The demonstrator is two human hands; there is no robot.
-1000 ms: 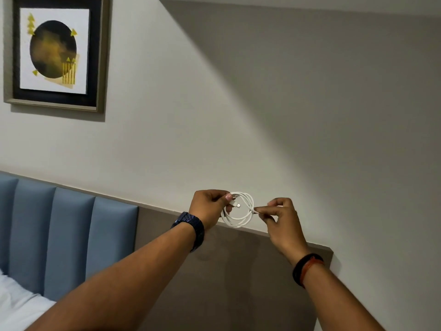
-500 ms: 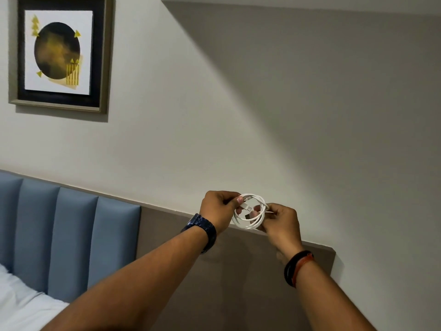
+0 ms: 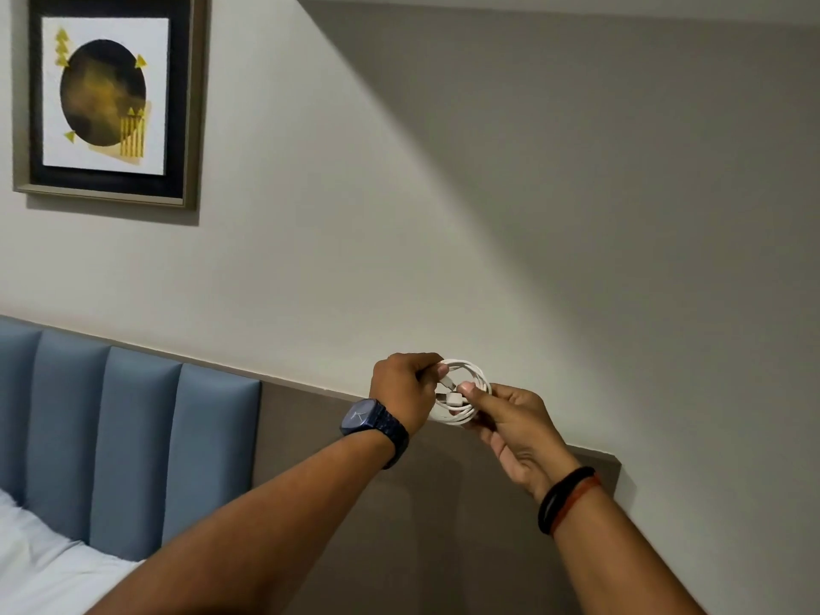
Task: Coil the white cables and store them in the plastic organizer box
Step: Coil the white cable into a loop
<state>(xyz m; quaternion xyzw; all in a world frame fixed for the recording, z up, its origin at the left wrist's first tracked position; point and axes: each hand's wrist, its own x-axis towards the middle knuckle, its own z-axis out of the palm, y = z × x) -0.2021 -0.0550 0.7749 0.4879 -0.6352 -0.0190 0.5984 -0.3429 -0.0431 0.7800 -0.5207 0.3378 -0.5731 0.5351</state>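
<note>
A white cable (image 3: 471,374) is wound into a small round coil, held up in the air in front of the wall. My left hand (image 3: 406,390), with a dark blue watch on its wrist, grips the coil's left side. My right hand (image 3: 514,421), wearing black and orange bands, pinches the coil's right side, its thumb pressing a white plug end against the loops. The plastic organizer box is not in view.
A brown headboard panel (image 3: 337,437) runs behind my arms, with blue padded panels (image 3: 133,446) to the left. White bedding (image 3: 40,565) shows at the bottom left. A framed picture (image 3: 106,99) hangs on the upper left wall.
My right hand has moved left, from holding the cable's end away from the coil to pressing the plug end against the loops. The coil is tighter.
</note>
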